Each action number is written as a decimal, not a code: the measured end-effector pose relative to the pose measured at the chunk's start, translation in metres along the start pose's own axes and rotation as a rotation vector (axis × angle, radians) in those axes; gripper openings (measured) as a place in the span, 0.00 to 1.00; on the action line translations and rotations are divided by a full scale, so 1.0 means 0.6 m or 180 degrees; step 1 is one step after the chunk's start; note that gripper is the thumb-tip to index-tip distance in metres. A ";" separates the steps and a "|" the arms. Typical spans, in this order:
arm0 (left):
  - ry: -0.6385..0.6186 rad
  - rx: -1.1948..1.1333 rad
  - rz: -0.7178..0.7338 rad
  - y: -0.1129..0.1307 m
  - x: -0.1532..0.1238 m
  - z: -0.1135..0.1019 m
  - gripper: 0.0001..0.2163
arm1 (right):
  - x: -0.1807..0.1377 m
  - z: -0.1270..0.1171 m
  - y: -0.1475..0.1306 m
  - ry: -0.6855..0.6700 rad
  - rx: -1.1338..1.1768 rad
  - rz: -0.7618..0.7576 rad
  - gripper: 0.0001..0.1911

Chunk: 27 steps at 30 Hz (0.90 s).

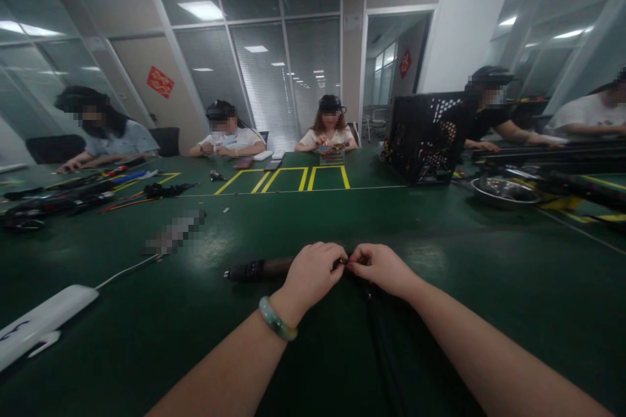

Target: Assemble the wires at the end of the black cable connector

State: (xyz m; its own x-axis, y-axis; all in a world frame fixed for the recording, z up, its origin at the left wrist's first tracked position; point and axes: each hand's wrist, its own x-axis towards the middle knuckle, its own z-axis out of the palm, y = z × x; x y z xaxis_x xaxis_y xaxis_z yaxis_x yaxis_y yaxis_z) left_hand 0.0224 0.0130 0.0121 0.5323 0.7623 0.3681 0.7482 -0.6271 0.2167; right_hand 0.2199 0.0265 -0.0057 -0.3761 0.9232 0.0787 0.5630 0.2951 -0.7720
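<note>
My left hand, with a pale green bangle at the wrist, is closed around the end of a dark rod-shaped tool that lies on the green table. My right hand meets it fingertip to fingertip, pinching a small dark part at the same end. A black cable runs from that spot towards me over the table. What sits between the fingertips is too small to make out.
A white device with a thin white cord lies near left. Tools and cables are spread at far left. A black perforated case and a metal bowl stand at right. Several people sit around the table's far side.
</note>
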 end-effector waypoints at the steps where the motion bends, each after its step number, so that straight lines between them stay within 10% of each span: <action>1: -0.0006 0.0016 0.0009 -0.001 0.001 0.000 0.06 | 0.000 0.000 0.000 0.0021 -0.0005 -0.0004 0.08; 27: 0.0037 -0.0021 0.0044 -0.014 -0.003 0.000 0.07 | 0.002 0.007 -0.007 0.0210 -0.0096 -0.0069 0.07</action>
State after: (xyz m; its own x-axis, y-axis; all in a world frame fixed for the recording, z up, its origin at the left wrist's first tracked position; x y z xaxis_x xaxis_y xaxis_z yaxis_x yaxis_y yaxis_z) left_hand 0.0152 0.0171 0.0099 0.5380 0.7517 0.3815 0.7381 -0.6387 0.2175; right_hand 0.2139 0.0254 -0.0049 -0.3396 0.9305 0.1373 0.5776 0.3215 -0.7504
